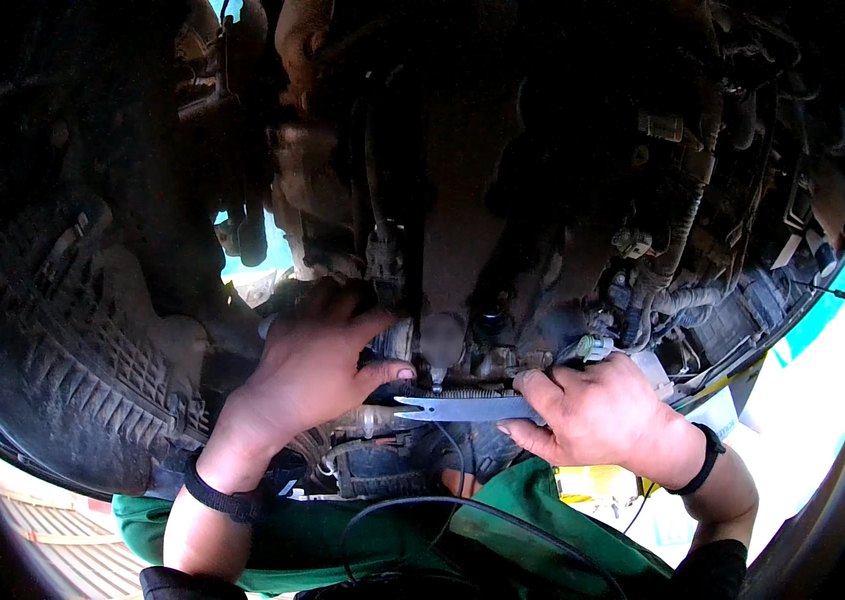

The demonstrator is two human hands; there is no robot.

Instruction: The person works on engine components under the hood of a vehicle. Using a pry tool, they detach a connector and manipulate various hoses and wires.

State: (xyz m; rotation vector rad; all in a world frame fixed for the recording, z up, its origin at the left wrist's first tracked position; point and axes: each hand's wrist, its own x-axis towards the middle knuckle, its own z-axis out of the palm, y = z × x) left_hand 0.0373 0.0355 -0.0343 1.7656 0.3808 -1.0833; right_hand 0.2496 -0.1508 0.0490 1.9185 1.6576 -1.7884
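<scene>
My right hand (598, 410) is closed around a flat blue-grey forked pry tool (473, 408), thumb below and fingers above. The tool lies level, its notched tip pointing left toward my left thumb. My left hand (313, 365) reaches up among the parts, thumb and index finger apart beside a pale grey part (398, 340). Its other fingers are partly lost in shadow. Just above the tool runs a ribbed conduit (478, 393). A light-coloured plug (595, 347) sits right above my right knuckles.
Dark vehicle underparts fill the space overhead. A ribbed black plastic liner (93, 350) stands at the left, and corrugated wiring (683, 225) hangs at the right. A thin black cable (463, 500) loops across the green clothing (533, 510) below my hands.
</scene>
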